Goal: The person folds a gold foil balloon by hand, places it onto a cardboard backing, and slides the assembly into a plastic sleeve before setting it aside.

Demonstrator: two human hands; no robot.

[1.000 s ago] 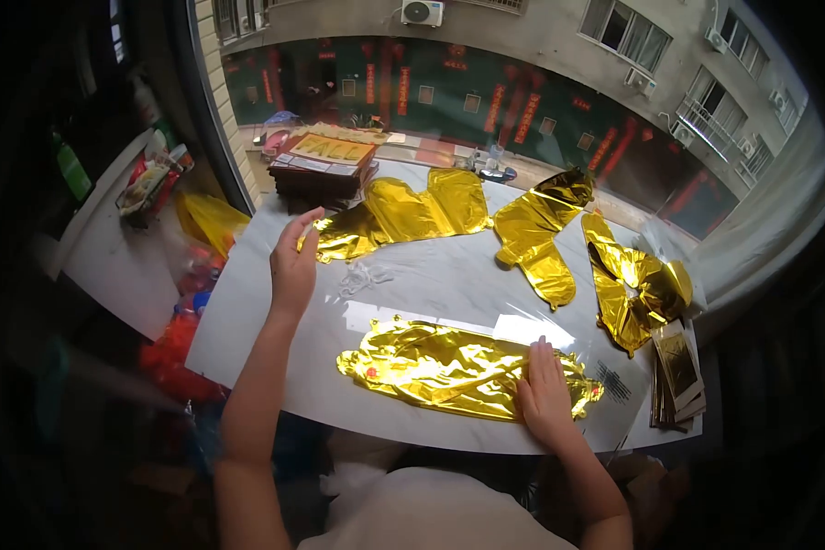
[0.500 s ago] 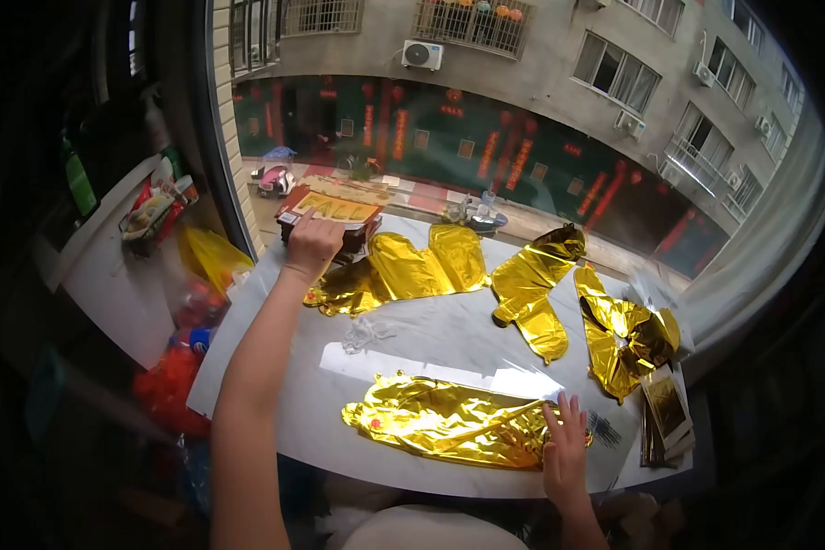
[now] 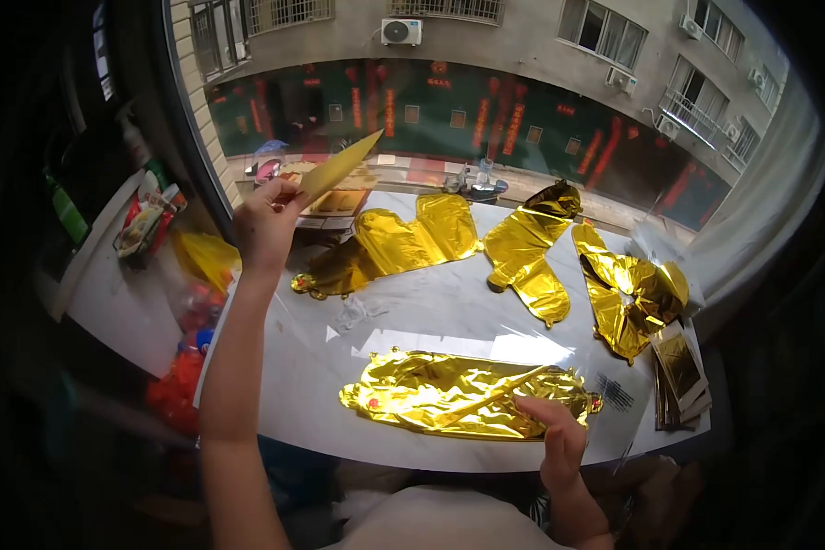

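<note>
My left hand is closed on the lower end of a flat yellow card or packet, held tilted above the stack of printed packets at the table's far left. Close to the table's front edge lies a flattened gold foil balloon, creased, with a small red spot near its left end. My right hand is at that balloon's right part, fingers stretched out and holding nothing. Whether the fingertips press on the foil is hard to tell.
More gold foil balloons lie across the back, with one folded piece and a crumpled one farther right. Flat packets lie at the right edge. Clear plastic and thin dark sticks rest on the white table.
My left hand has lifted the yellow card off the stack, raising it up and leftward. My right hand has drawn slightly toward me. The view has shifted a little.
</note>
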